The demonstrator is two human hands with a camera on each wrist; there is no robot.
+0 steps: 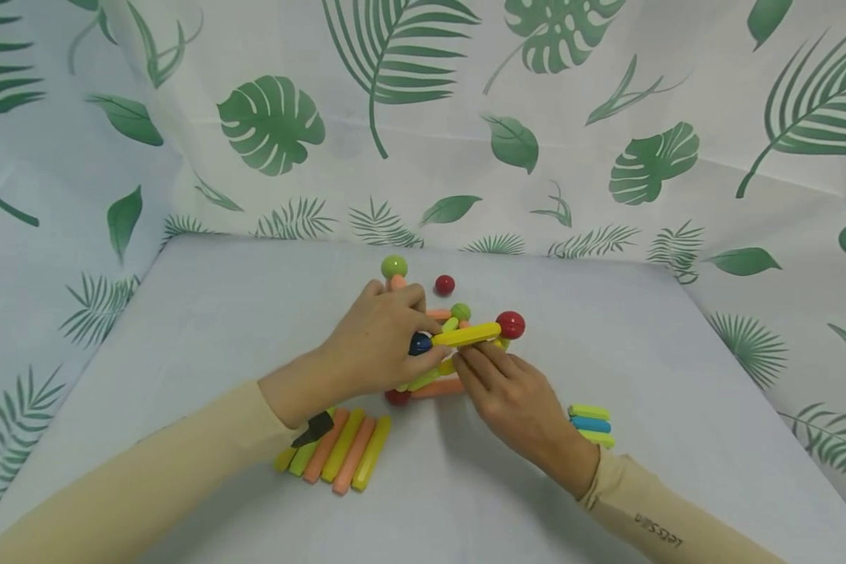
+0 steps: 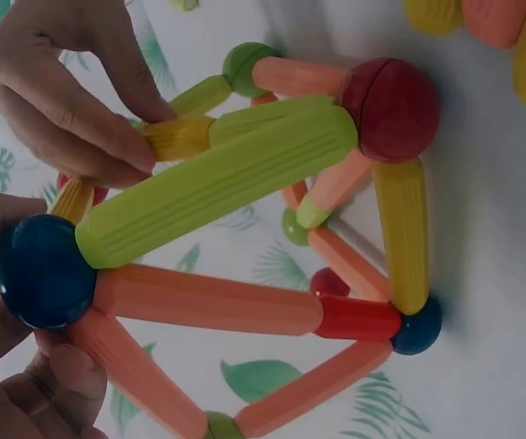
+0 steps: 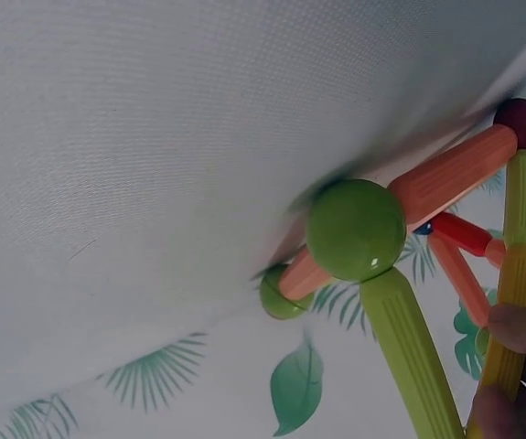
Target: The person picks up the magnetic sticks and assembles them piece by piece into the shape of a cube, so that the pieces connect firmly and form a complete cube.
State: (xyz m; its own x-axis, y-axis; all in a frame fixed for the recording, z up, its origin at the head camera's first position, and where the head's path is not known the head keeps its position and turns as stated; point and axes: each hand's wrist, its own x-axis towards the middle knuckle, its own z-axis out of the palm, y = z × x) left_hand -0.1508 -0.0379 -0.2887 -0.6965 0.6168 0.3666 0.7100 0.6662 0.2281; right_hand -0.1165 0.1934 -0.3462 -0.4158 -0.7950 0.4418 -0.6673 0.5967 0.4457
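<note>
A frame of plastic sticks and balls stands mid-table. At its top, my left hand (image 1: 377, 337) grips a dark blue ball (image 2: 45, 272), where a light green stick (image 2: 217, 187) and salmon sticks meet. A yellow stick (image 1: 465, 335) runs from that ball to a red ball (image 1: 511, 324). Below it, my right hand (image 1: 515, 399) pinches another yellow stick (image 3: 517, 283), lined up end to end with a light green one (image 3: 521, 197). A dark red ball (image 2: 392, 110) and a green ball (image 3: 356, 229) sit at lower corners. My fingers hide part of the frame in the head view.
Salmon, yellow and light green sticks (image 1: 352, 446) lie in a row at the front left. Short light green and blue sticks (image 1: 591, 425) lie to the right. A loose red ball (image 1: 445, 284) rests behind the frame. Leaf-patterned cloth (image 1: 423, 180) rises behind the table.
</note>
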